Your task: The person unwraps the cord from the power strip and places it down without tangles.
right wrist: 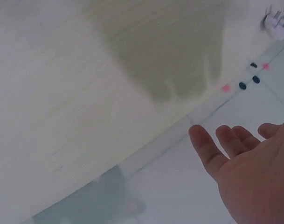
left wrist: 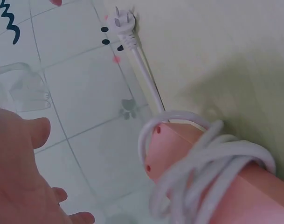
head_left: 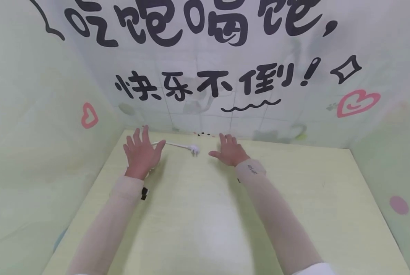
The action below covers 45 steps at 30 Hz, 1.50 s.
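Beige sleeves come in closest from the bottom edge of the head view: the left sleeve (head_left: pixel 105 229) reaches up to a cuff with a small black piece (head_left: pixel 144 193) beside it, and the right sleeve (head_left: pixel 280 221) has a line of dark print (head_left: pixel 252 170) at its cuff, too small to read with certainty. Beyond them, both hands are over the far part of a pale yellow bench (head_left: pixel 198 229). The left hand (head_left: pixel 141 152) is open wide, fingers spread, thumb well out. The right hand (head_left: pixel 232 152) has its thumb out to the side, the other fingers straighter and nearer to each other.

On the bench by the left hand lies a pink block (left wrist: pixel 258 200), mostly hidden by that hand in the head view; the left wrist view shows it apart from the fingers. White cord (left wrist: pixel 239 148) is wound round it in several loops, one end running along the bench to a white three-pin plug (head_left: pixel 194 149), which lies between the hands, pins exposed.

Behind stands a printed backdrop (head_left: pixel 318 114). Its large black writing (head_left: pixel 211 84) reads 吃饱喝饱, with the top line cut by the edge, and below it 快乐不倒! Next to the lettering are a star outline (head_left: pixel 345 69), a wavy line (head_left: pixel 251 105) and a smiling pink heart (head_left: pixel 340 109).
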Each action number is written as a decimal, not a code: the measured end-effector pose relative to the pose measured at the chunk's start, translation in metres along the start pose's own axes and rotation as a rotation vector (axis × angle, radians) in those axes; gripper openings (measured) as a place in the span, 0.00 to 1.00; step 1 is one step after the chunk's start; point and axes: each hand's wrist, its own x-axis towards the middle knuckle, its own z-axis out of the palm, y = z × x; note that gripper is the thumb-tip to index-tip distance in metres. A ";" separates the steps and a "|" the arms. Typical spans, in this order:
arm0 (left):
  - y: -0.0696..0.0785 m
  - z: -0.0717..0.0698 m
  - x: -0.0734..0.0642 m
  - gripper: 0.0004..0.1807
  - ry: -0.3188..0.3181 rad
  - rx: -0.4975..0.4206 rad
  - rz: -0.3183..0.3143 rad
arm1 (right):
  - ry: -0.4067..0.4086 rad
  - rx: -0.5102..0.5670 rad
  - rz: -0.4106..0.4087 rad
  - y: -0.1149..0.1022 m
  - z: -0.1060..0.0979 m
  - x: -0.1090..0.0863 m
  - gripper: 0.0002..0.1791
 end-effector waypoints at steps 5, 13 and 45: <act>-0.028 -0.006 -0.027 0.50 0.007 -0.059 -0.025 | 0.036 -0.020 -0.121 -0.037 0.021 0.014 0.45; -0.063 -0.012 -0.042 0.51 -0.031 -0.049 -0.045 | 0.018 -0.068 -0.210 -0.080 0.038 0.021 0.38; -0.111 0.006 -0.071 0.33 -0.145 -0.043 -0.058 | -0.098 0.019 -0.315 -0.156 0.087 0.041 0.39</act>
